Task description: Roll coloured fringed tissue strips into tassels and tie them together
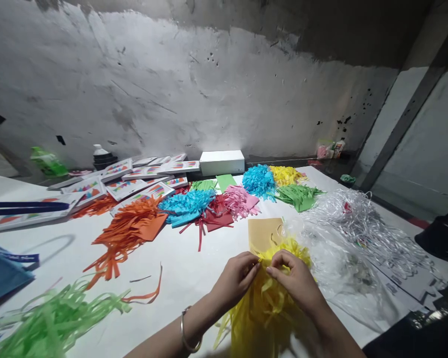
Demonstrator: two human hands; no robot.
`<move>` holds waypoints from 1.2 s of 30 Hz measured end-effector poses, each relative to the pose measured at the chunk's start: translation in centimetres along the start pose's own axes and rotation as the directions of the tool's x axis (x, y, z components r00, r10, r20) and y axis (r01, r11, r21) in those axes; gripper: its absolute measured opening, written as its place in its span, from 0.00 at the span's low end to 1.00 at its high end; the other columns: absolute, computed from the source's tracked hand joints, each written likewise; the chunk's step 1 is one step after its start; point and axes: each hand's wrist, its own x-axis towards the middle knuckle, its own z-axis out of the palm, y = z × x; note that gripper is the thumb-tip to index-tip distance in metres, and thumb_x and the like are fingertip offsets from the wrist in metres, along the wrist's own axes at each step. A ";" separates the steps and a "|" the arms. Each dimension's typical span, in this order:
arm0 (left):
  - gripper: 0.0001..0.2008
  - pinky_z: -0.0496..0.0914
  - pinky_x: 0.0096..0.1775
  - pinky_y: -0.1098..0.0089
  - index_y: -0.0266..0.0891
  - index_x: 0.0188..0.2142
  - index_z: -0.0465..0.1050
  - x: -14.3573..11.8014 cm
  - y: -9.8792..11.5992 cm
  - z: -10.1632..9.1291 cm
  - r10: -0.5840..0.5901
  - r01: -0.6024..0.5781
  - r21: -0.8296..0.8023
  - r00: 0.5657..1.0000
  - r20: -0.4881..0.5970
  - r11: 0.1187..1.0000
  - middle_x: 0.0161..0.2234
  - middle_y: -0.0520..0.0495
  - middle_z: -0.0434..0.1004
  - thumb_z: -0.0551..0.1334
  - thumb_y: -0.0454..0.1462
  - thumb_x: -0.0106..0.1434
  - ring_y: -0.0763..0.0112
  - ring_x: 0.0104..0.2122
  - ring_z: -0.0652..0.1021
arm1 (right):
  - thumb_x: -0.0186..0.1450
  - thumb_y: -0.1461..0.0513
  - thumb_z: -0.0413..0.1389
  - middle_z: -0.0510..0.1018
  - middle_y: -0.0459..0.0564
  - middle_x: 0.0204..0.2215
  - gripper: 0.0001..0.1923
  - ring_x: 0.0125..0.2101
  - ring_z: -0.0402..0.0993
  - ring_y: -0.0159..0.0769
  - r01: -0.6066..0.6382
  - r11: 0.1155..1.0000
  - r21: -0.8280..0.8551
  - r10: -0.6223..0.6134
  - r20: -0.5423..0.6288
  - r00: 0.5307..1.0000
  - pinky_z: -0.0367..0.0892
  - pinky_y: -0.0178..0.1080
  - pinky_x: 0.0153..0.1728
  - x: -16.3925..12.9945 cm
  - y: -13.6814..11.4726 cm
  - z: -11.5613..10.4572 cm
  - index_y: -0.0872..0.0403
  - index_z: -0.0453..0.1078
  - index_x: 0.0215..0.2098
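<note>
Two bare hands meet in the lower centre of the frame over a white table (186, 268). The left hand (236, 279), with a metal bangle (188, 335) on its wrist, and the right hand (295, 279) are drawn close together, each with fingers closed in a pinch on the upper edge of a yellow shredded-paper bundle (263, 311). The bundle's strips hang down from the fingers toward the bottom edge of the frame. Just beyond the hands, slightly above centre, lies a flat tan sheet (263, 232). To the right of the hands spreads a heap of clear plastic wrap and silvery strips (354, 233), reaching toward the right edge.

Across the middle of the frame lie further piles of cut paper: an orange pile (129, 231) at centre left, a blue pile (186, 205), a red pile (216, 216), a pink pile (241, 199), a second blue pile (259, 180), a yellow pile (285, 174) and a dark green pile (298, 195). A light green pile (52, 318) fills the lower left corner. In the upper left of the table sit flat printed packs (134, 179), overlapping one another, and a white box (222, 161) stands against the wall (171, 89) at upper centre. A blue bag (2, 271) shows at the left edge.
</note>
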 end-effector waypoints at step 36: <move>0.10 0.69 0.39 0.64 0.42 0.47 0.74 -0.8 -1.5 1.4 0.331 -0.276 0.391 0.940 -0.081 0.878 0.42 0.41 0.81 0.57 0.32 0.70 0.61 0.37 0.78 | 0.69 0.60 0.51 0.79 0.47 0.28 0.11 0.30 0.77 0.37 0.067 0.981 -0.181 -0.090 -0.123 0.988 0.70 0.36 0.31 -0.9 0.6 1.9 0.52 0.71 0.31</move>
